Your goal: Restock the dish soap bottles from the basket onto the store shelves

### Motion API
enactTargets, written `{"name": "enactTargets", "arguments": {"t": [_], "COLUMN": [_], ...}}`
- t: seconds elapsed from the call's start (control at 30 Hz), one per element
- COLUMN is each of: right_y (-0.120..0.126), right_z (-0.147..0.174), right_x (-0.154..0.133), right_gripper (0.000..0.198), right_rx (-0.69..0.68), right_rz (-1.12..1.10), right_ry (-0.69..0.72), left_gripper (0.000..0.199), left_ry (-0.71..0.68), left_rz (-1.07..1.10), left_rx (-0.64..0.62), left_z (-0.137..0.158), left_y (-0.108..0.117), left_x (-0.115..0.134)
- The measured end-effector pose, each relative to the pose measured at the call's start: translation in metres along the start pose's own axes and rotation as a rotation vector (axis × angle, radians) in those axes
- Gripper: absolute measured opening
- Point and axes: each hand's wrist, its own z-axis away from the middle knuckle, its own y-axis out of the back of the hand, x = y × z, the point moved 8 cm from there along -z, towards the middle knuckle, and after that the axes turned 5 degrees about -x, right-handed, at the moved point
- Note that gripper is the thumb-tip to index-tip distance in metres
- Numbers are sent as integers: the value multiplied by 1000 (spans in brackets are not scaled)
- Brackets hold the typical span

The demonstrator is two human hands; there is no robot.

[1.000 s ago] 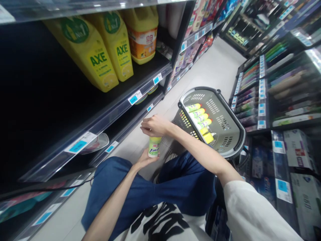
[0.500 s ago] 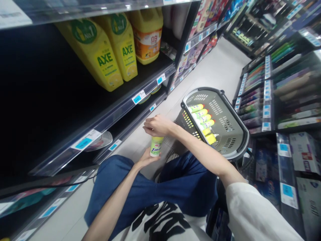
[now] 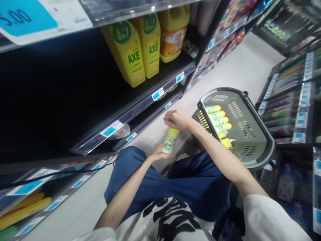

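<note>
Apparently partway, with several bottles (image 3: 220,119) already in the basket (image 3: 269,147) along its left edge and one bottle (image 3: 170,140) remaining outside, clamped by left grip (image 3: 160,153) at base, right grip (image 3: 177,119) at top.

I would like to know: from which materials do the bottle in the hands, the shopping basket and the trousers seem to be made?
Bottle: probably plastic, smooth, with bright printed colours; exact type unclear.
Shopping basket: likely hard grey plastic, fairly matte, with regular slots in its walls.
Trousers: blue cloth, matte, softly creased; fibre unclear.
</note>
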Motion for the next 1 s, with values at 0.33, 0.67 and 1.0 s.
{"name": "enactTargets", "arguments": {"t": [0.33,0.67,1.0], "right_y": [-6,-9,-7], "right_z": [-2,-1,-1], "right_x": [10,12,9], "right_gripper": [35,37,36], "right_rx": [-8,-38,-71], "right_rz": [53,103,131], "right_ry": [-48,-65,-91], "left_gripper": [32,33,30], "left_ry": [31,56,61], "left_rz": [106,163,216], "left_rx": [-16,-29,-32], "left_z": [1,1,1], "left_y": [-2,-6,-5], "left_x": [3,3,-2]}}
